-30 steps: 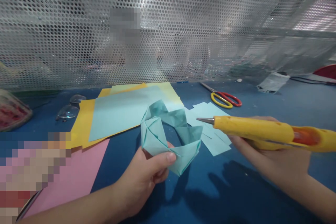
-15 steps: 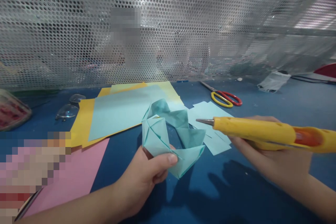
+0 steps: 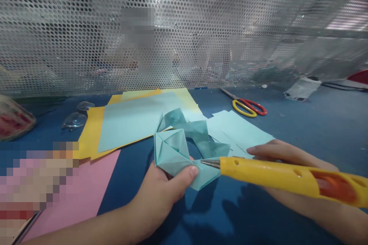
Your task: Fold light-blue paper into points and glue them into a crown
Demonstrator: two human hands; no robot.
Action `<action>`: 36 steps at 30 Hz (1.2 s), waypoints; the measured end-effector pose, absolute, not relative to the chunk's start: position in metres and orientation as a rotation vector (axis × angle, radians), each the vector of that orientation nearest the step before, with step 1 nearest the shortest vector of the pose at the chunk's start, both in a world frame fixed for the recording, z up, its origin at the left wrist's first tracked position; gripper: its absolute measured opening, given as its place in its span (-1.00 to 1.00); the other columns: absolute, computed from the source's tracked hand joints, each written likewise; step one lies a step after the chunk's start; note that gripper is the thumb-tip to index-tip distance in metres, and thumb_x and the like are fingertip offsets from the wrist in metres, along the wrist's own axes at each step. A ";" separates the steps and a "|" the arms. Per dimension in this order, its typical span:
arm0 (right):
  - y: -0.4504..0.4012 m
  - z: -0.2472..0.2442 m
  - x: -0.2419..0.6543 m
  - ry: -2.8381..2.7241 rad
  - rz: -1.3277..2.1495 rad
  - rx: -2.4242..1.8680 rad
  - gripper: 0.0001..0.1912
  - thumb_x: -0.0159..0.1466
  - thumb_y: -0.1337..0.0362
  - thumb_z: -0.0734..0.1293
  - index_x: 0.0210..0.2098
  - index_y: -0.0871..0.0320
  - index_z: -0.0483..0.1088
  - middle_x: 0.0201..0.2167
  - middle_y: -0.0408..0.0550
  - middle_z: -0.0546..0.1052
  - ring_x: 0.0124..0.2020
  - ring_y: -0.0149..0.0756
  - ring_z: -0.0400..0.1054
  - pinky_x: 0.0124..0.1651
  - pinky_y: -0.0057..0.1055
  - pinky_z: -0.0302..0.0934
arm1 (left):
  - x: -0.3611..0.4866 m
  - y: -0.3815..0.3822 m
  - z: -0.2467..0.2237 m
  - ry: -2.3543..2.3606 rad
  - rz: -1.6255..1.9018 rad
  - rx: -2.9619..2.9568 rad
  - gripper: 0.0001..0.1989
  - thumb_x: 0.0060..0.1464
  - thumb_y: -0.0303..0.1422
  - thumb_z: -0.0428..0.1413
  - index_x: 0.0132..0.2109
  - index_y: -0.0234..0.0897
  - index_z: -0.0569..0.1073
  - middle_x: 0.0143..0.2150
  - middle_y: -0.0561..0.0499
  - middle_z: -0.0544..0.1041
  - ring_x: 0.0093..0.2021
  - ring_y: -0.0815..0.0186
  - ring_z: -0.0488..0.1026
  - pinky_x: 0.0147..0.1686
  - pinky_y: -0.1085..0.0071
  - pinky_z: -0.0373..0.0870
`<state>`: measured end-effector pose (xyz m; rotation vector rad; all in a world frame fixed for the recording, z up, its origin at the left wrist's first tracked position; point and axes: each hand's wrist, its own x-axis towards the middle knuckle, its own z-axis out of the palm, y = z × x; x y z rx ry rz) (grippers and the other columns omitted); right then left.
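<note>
Perforated metal screen (image 3: 201, 26) backs blue tabletop (image 3: 316, 122); left hand (image 3: 161, 195) pinches folded paper (image 3: 184, 149), right hand (image 3: 290, 176) clasps glue gun (image 3: 287, 176).

No legible text, label, brand, number or sign found anywhere in the head view. Checked surface by surface: long yellow plastic glue gun (image 3: 287, 178), plain, with round holes and an orange window only; folded pale teal paper ring (image 3: 184, 149), unprinted; flat sheets of teal, yellow and pink paper (image 3: 135, 122), unprinted; scissors with red and yellow handles (image 3: 247, 106), no mark readable; perforated silver metal screen (image 3: 184, 26), bare holes only. Two pixelated patches, one behind the screen and one at lower left, unreadable. White crumpled item (image 3: 301, 88) at far right too small and blurred to tell.
</note>
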<state>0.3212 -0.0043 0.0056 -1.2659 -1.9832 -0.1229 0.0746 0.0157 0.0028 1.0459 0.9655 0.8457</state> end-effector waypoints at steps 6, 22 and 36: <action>-0.005 0.003 0.318 -1.973 -0.119 -1.296 -0.85 0.25 0.23 0.29 -0.17 -0.08 0.38 -0.42 -0.23 0.49 -0.54 -0.35 0.38 -0.46 -0.36 0.16 | 0.075 0.012 0.002 0.937 0.837 1.113 -0.73 0.01 -0.12 0.14 -0.27 -0.23 0.39 -0.70 0.27 0.20 -0.67 0.47 0.10 -0.62 0.53 0.12; -0.004 0.008 0.317 -2.084 -0.231 -1.337 -0.83 0.28 0.26 0.23 -0.14 -0.07 0.34 -0.42 -0.22 0.50 -0.51 -0.33 0.43 -0.44 -0.36 0.25 | 0.077 0.013 0.008 0.956 0.840 1.132 -0.78 0.04 -0.20 0.13 -0.25 -0.26 0.40 -0.69 0.23 0.32 -0.67 0.45 0.27 -0.55 0.50 0.29; 0.003 0.013 0.320 -2.169 -0.355 -1.313 -0.81 0.17 0.26 0.28 -0.19 -0.05 0.35 -0.43 -0.20 0.54 -0.55 -0.32 0.46 -0.59 -0.50 0.25 | 0.078 0.015 0.007 0.991 0.877 1.111 -0.79 0.03 -0.22 0.15 -0.30 -0.28 0.40 -0.68 0.23 0.32 -0.68 0.48 0.28 -0.54 0.50 0.28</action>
